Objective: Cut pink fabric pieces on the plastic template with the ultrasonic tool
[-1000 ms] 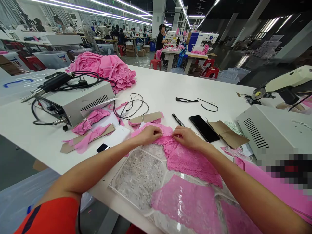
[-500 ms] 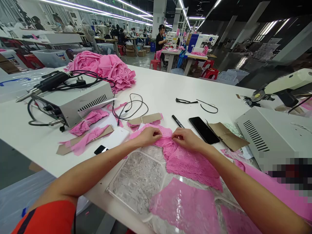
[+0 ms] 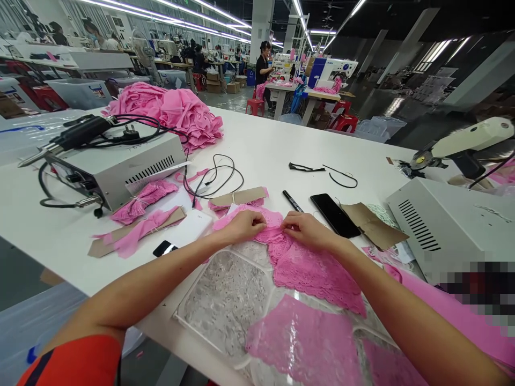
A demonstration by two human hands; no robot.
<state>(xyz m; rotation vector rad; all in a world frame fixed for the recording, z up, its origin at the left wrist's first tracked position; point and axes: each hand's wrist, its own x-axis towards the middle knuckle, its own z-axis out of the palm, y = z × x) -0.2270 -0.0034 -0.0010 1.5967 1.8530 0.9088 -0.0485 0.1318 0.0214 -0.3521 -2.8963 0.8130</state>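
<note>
Pink lace fabric [image 3: 316,273] lies in a layered stack with scalloped edges, stretching up between both hands. My left hand [image 3: 248,225] pinches the lace at its upper left part. Just right of it, my right hand [image 3: 301,228] has its fingers closed on the lace's upper edge. A small gap separates the two hands. Below them, a flat pink piece [image 3: 303,338] rests over a clear plastic tray [image 3: 225,300] with compartments. The fingertips partly hide the fabric they grip.
A grey box with a hot-air tool [image 3: 132,161] and a pink fabric pile [image 3: 173,110] stand left. Beyond the hands lie a marker [image 3: 292,201], a phone [image 3: 335,214] and brown card [image 3: 374,225]. Another grey box [image 3: 446,214] is right. A person [image 3: 263,69] stands far back.
The view has shifted slightly. My right hand has moved a little left, closer to my left hand; both still grip the lace.
</note>
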